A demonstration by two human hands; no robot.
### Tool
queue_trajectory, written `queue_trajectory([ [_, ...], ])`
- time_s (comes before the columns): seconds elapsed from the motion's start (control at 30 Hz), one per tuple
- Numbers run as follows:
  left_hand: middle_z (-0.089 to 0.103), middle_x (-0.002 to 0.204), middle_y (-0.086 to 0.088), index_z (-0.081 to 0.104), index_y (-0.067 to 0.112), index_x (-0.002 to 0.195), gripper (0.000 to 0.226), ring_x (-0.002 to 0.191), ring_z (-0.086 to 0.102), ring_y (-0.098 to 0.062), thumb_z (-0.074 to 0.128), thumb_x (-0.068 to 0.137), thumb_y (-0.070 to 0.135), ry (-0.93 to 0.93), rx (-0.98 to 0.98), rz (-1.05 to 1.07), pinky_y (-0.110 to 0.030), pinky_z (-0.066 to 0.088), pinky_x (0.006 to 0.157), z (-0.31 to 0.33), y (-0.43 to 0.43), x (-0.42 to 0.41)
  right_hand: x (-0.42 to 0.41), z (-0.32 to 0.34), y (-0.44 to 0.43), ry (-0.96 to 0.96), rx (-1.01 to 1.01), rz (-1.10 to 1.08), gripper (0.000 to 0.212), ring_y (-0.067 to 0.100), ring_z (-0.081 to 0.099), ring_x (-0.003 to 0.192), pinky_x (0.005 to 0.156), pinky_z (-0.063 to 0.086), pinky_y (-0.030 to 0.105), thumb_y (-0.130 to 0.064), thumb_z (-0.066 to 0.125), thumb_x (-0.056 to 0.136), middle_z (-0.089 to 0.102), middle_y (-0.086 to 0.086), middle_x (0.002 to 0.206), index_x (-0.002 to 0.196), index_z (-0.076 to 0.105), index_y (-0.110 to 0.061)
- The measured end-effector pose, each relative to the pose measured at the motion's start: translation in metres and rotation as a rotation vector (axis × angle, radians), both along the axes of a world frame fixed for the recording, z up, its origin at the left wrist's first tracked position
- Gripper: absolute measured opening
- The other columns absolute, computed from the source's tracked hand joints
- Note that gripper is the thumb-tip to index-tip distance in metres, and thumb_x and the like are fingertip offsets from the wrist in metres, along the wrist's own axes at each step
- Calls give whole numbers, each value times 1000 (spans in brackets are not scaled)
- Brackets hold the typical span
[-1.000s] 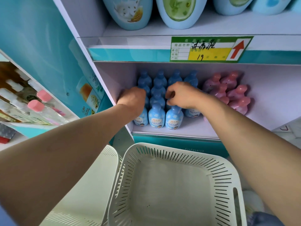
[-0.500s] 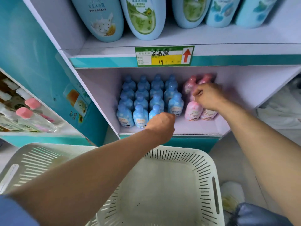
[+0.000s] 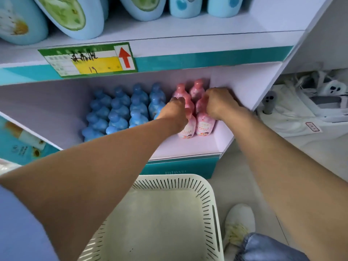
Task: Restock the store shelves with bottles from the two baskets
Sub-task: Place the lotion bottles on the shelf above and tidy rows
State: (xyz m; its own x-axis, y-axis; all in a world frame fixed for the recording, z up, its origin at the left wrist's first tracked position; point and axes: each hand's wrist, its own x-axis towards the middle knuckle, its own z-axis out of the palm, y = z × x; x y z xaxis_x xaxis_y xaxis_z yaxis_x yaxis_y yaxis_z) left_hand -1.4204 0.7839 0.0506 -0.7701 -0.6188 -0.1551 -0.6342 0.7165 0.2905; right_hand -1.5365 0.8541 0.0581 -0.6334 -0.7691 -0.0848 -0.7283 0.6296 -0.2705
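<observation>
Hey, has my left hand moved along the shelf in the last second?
Yes. The left hand went right, from the left edge of the blue bottles to the pink bottles.

The fingers of the left hand [image 3: 174,112] and the right hand [image 3: 219,102] curled away from view among the pink bottles [image 3: 204,123], so whether either gripped one could not be told. Both hands covered the middle pink bottles, and the print on the near labels was too small to read. The left forearm hid the nearest blue bottles [image 3: 120,110] and the left part of the white basket [image 3: 169,180], which the bottom edge also cut off. The top edge cropped the large bottles [image 3: 75,17]. The price tag [image 3: 88,60] handwriting was blurred.
</observation>
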Motion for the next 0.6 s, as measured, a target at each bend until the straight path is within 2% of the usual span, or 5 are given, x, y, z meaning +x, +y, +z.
queue_trajectory([
  [0.17,48,134,-11,44,15,137,48,120,51,-27,56,90,18,-47,30,-18,-32,44,92,-17,-4,-22,-5,-22,-7,-76,91,-5,39,31,59,111,88,43,30,-13,51,91,61,16,123,130,48,-10],
  [0.3,58,119,-7,49,15,129,55,107,59,-26,60,85,45,-19,134,68,-24,38,77,-16,-12,-36,-13,-10,-15,-67,144,11,40,30,57,115,88,43,30,-9,54,91,59,17,127,130,49,-6],
  [0.37,63,103,-8,49,9,123,61,85,64,-26,54,83,55,-30,123,83,-24,41,65,-8,-22,-43,-14,2,-21,2,87,11,37,29,54,119,95,42,31,-7,52,92,57,16,130,129,52,-4],
  [0.43,65,87,-7,55,12,106,45,67,61,-22,54,83,51,22,139,122,-23,40,55,-3,-33,-49,-20,2,-31,91,-42,11,30,29,56,118,98,41,31,-11,50,92,60,14,126,121,59,-6],
  [0.6,48,134,-18,49,4,127,38,118,53,-33,51,94,22,96,0,248,-35,44,88,-4,-52,-59,-36,-14,-55,149,-135,-30,30,30,53,117,94,40,31,-10,41,95,58,16,125,119,59,-6],
])
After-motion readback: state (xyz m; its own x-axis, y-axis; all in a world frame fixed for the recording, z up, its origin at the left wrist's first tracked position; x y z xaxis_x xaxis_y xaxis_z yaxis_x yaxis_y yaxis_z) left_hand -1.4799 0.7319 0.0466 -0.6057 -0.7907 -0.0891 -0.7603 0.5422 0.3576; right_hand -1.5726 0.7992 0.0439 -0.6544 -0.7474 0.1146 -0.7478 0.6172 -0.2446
